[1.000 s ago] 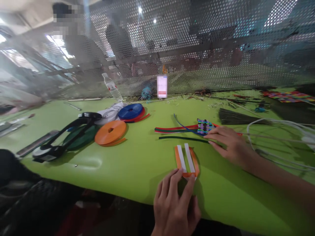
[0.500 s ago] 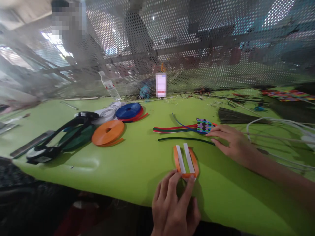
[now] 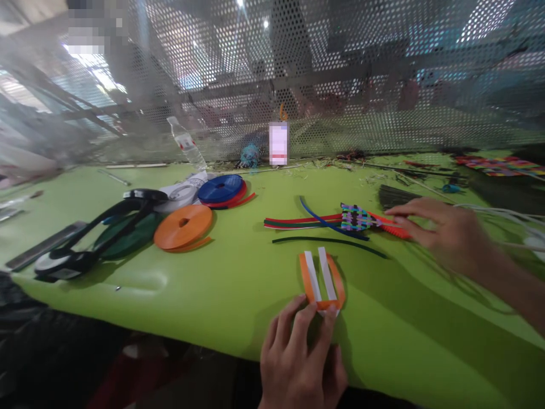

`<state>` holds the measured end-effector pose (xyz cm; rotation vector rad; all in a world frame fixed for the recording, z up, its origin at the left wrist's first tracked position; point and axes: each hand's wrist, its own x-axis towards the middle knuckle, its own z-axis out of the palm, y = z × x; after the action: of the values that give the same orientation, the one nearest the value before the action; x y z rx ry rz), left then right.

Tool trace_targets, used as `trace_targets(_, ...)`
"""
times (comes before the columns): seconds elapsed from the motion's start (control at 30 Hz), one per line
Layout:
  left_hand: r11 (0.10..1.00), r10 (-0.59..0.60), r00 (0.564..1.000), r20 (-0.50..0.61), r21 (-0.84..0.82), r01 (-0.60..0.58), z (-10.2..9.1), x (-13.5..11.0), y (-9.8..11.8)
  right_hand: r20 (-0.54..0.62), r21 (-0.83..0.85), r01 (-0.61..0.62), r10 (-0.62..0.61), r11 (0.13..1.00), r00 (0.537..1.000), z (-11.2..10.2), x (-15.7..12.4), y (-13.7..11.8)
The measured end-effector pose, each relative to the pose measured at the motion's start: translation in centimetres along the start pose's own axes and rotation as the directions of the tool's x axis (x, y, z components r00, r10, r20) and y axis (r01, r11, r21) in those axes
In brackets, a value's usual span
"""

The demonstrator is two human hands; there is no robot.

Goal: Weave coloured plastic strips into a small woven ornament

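Observation:
My left hand (image 3: 302, 346) presses its fingertips on the lower folded edge of a piece of orange and white flat strips (image 3: 326, 304), which lies on the green table with two white ends pointing away. My right hand (image 3: 443, 227) is above the table at the right, thumb and forefinger apart, over the orange-red end (image 3: 389, 226) of a small multicoloured woven piece (image 3: 355, 218). I see nothing held in it; its other fingers are partly hidden. Red, green and white strips (image 3: 298, 223) extend left from the weave. A blue strip (image 3: 317, 216) crosses them, and a dark green strip (image 3: 323, 241) lies nearer me.
Rolls of orange strip (image 3: 183, 227) and blue strip (image 3: 221, 189) lie at left, beside a black headband-like device (image 3: 106, 227). A plastic bottle (image 3: 187, 145) and a phone (image 3: 279, 143) stand at the perforated screen. Dark thin strips (image 3: 395, 197) and white cables (image 3: 498, 210) lie right.
My right hand has moved right, away from the weave, uncovering its orange-red end. The blue strip now lies loose across the other strips. My left hand stays on the orange and white piece.

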<state>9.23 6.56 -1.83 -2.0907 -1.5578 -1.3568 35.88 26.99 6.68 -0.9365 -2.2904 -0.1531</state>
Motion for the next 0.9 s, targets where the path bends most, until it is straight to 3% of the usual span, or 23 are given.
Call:
trace_targets(0.17, 0.998, 0.042, 0.996, 0.078, 0.048, -0.046, -0.6, 0.2, -0.4, 0.161, -0.095, 0.058, -0.042, 0.994, 0.986, 0.9, 1.1, 3.7)
trace_targets(0.27, 0.994, 0.058, 0.994, 0.089, 0.088, -0.066, -0.8, 0.1, -0.6, 0.192, -0.137, 0.058, -0.031, 0.989, 0.981, 2.2, 1.0, 3.9)
trace_targets(0.37, 0.993, 0.059, 0.995, 0.085, 0.098, -0.068, -0.9, 0.0, -0.6, 0.148, -0.169, 0.035, -0.01, 0.985, 0.989, 2.6, 0.5, 2.8)
trace_targets(0.53, 0.995, 0.021, 0.998, 0.058, 0.096, -0.026, -0.7, -0.1, -0.4, 0.068, -0.123, 0.026, -0.018, 0.992, 0.998, 1.3, 0.5, -0.1)
trace_targets(0.7, 0.995, 0.048, 0.998, 0.041, 0.088, -0.052, -0.7, -0.2, -0.2, -0.031, 0.0, 0.048, -0.048, 0.999, 0.998, -0.1, 1.2, -5.4)
trace_targets(0.83, 0.989, -0.12, 0.993, -0.013, -0.083, 0.118, -2.0, 0.3, -0.4, -0.077, 0.129, -0.01, 0.02, 0.992, 0.997, -1.2, 1.1, -9.6)
trace_targets(0.9, 0.946, -0.227, 0.974, 0.021, -0.233, 0.225, -2.9, 1.3, -0.9, -0.052, 0.164, -0.013, 0.021, 0.986, 0.998, -1.5, 1.1, -11.0)
